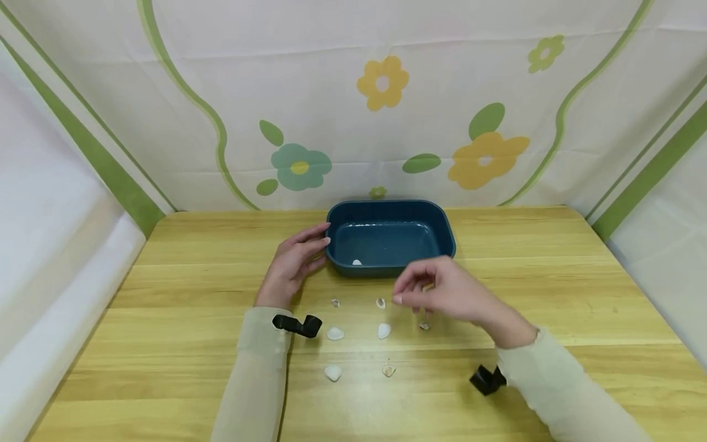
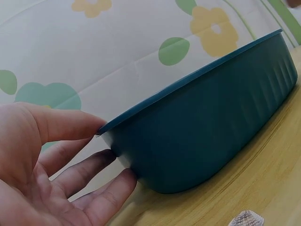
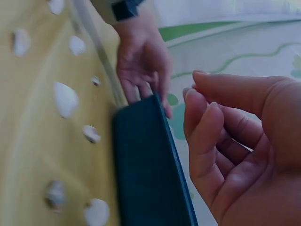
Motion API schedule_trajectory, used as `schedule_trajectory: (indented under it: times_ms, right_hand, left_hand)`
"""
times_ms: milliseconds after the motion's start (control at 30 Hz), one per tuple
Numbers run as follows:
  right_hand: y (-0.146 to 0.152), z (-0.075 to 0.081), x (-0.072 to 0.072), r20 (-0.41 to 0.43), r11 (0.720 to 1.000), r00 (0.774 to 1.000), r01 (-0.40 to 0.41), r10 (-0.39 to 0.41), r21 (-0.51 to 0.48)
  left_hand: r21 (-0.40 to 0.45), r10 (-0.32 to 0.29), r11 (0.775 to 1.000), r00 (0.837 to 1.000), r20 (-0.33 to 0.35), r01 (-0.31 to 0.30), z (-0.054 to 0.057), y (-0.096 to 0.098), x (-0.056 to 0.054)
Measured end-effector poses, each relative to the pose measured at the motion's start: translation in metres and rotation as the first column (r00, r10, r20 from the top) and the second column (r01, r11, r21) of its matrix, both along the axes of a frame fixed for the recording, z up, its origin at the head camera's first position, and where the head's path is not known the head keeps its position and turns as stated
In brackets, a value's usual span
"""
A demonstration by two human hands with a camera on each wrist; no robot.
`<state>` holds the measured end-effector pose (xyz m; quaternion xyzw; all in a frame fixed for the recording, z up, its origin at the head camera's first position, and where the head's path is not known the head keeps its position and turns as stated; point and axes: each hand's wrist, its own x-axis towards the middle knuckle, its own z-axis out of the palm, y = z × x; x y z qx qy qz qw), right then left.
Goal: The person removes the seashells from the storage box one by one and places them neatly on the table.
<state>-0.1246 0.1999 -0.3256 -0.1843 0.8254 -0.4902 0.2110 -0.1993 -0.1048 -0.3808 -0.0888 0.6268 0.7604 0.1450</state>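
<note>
A dark blue plastic basin (image 1: 450, 236) stands at the back of the table, with one small white seashell (image 1: 357, 263) inside near its front wall. My left hand (image 1: 293, 261) touches the basin's left end; its thumb lies at the rim and other fingertips meet the outer wall in the left wrist view. My right hand (image 1: 450, 288) hovers in front of the basin's right part, fingers loosely bent, thumb and index tips close together. No shell shows between those fingertips in the right wrist view (image 3: 235, 141). Beneath this hand lies a white seashell (image 3: 96, 213), mostly hidden in the head view.
Several seashells lie spread in rows before the basin, among them a white one (image 1: 333, 372), a brownish one (image 1: 389, 370) and a small dark one (image 1: 424, 325). Behind the wooden table (image 1: 193, 368) hangs a flowered white cloth (image 1: 331, 104); cloth also flanks both sides.
</note>
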Motion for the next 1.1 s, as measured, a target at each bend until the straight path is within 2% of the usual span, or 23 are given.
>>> schedule_trajectory:
  times_ms: [100,200,333,467,700,900,1100]
  right_hand:
    - [0.0,0.01,-0.024,-0.004,0.998,0.998,0.059,-0.059,0.002]
    - [-0.001,0.012,-0.048,-0.001,0.993,0.993,0.115,-0.115,0.023]
    - [-0.002,0.007,-0.074,0.003,0.984,0.989,0.149,-0.15,0.1]
    - [-0.007,-0.004,-0.09,0.039,0.973,0.988,0.138,-0.147,0.185]
    - [-0.022,-0.022,-0.106,0.07,0.952,0.994,0.063,-0.087,0.299]
    - [-0.035,-0.03,-0.111,0.094,0.953,0.994,0.023,-0.053,0.302]
    - [-0.051,-0.033,-0.115,0.067,0.947,0.998,-0.029,0.008,0.321]
  left_hand:
    - [0.0,-0.003,1.0,1.0,0.001,0.003,0.0,0.0,-0.001]
    - [-0.001,-0.006,1.0,1.0,0.0,0.006,0.001,0.0,-0.001]
    - [-0.006,-0.007,1.0,1.0,0.001,0.007,0.0,-0.001,-0.001]
    - [-0.01,-0.001,1.0,1.0,0.006,0.001,-0.001,0.0,-0.002]
    - [-0.016,0.012,1.0,1.0,0.001,-0.012,0.0,0.001,-0.001]
    - [-0.01,0.006,1.0,1.0,-0.002,-0.006,-0.001,0.0,0.0]
    - [0.001,0.003,1.0,1.0,-0.005,-0.003,-0.001,0.0,0.0]
